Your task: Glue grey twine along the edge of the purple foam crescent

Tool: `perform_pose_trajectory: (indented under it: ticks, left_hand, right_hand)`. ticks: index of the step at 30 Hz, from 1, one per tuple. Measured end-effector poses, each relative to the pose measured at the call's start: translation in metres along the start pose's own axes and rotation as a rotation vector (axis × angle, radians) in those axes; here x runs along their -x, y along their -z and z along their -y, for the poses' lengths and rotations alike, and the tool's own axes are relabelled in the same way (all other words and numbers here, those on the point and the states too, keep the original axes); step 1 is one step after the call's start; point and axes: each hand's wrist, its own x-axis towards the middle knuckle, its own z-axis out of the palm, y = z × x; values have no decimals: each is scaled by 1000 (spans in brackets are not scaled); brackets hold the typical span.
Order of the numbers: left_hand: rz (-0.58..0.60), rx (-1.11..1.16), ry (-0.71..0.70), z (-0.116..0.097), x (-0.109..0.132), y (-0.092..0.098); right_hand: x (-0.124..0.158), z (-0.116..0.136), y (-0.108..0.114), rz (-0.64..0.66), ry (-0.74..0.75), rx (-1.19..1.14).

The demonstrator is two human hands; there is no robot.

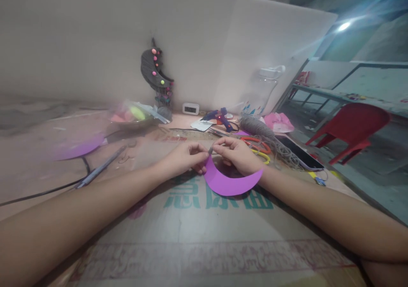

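Note:
A purple crescent-shaped paper cutout [232, 186] is held above the printed cardboard [191, 232]. My left hand [190, 156] pinches it near its upper left tip. At that same tip, the fingers of my right hand [235, 152] are closed on a short dark grey bit [211, 150] that looks like yarn wrapped round the point. The crescent's other horn reaches toward my right wrist. What lies under my fingertips is hidden.
Behind my hands lie a glue gun [223, 118], grey yarn [259, 128], orange-handled scissors [256, 143] and a phone [299, 152]. A grey crescent ornament [149, 69] hangs on the wall. A clear bottle [259, 91] stands back right; a pen [102, 166] lies left.

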Motion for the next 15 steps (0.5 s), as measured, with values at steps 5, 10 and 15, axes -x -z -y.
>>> perform_pose_trajectory:
  ticks: [5, 10, 15]
  left_hand:
    - [3, 24, -32, -1, 1, -1]
    - [-10, 20, -48, -1, 2, -1]
    - [-6, -5, -48, 0, 2, -1]
  right_hand:
    - [1, 0, -1, -10, -10, -26]
    - [0, -1, 1, -11, -9, -40]
    - [-4, -4, 4, -22, 19, -3]
